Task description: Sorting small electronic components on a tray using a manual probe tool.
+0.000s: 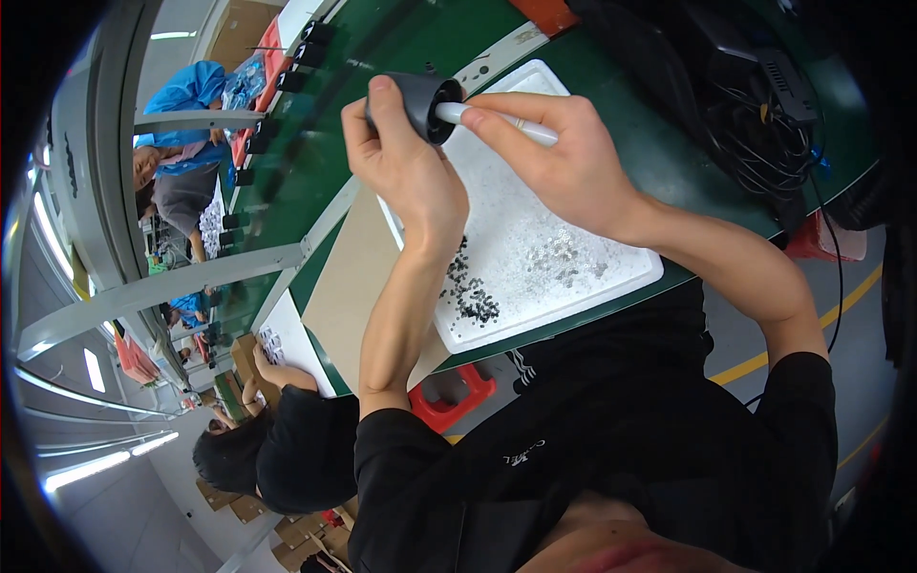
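A smooth green table (693,162) spans the upper frame, bearing a shallow, white, rectangular tray (497,181) near the centre. At upper centre, the left hand (406,177) wraps its fingers around a dark, hollow cylinder (409,100); the right hand (568,162) pinches a slim white pen (533,130), its end at the cylinder's round opening. Tiny clear bits (564,258) and black bits (478,307) speckle the tray's lower part.

Gap btwn tray (523,80) & cables (769,167)
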The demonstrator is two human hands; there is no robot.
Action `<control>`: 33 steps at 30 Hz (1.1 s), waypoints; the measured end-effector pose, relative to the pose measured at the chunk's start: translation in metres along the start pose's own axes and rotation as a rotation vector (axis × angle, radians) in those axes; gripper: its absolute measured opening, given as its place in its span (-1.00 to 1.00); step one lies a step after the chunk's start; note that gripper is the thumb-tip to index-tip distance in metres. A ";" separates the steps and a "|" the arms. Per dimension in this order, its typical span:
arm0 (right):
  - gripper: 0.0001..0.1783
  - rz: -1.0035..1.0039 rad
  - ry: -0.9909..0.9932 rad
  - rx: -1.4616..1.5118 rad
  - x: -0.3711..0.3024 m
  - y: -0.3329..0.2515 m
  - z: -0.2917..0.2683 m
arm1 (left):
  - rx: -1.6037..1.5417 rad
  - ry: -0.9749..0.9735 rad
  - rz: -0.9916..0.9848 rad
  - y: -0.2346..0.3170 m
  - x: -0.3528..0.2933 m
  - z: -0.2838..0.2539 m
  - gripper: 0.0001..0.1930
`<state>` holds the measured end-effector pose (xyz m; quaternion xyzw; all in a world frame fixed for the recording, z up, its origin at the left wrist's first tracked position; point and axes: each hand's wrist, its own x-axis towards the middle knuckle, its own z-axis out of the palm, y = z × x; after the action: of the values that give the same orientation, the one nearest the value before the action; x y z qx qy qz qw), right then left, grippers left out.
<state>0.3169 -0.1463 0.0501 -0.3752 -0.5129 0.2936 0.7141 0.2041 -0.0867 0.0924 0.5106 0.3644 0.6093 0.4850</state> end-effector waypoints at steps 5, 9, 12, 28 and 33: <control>-0.68 -0.129 0.078 -0.131 0.013 0.013 -0.019 | 0.033 -0.124 -0.058 -0.011 0.045 0.017 -0.66; -0.70 -0.272 0.040 -0.264 0.013 -0.007 -0.020 | 0.452 -0.396 -0.183 -0.017 0.113 -0.020 -0.56; -0.71 -0.395 -0.015 -0.233 0.011 -0.013 -0.019 | 0.683 -0.659 -0.358 -0.038 0.128 0.013 -0.47; -0.68 -0.622 -0.087 -0.361 0.018 -0.018 -0.022 | 1.466 -0.533 0.418 -0.080 0.251 -0.013 -0.58; -0.67 -0.577 -0.165 -0.454 0.016 -0.015 -0.028 | 1.578 -0.209 0.355 -0.136 0.279 -0.093 -0.40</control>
<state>0.3491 -0.1479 0.0658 -0.3393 -0.7054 -0.0116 0.6222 0.1410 0.2228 0.0196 0.8062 0.5529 0.1903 -0.0901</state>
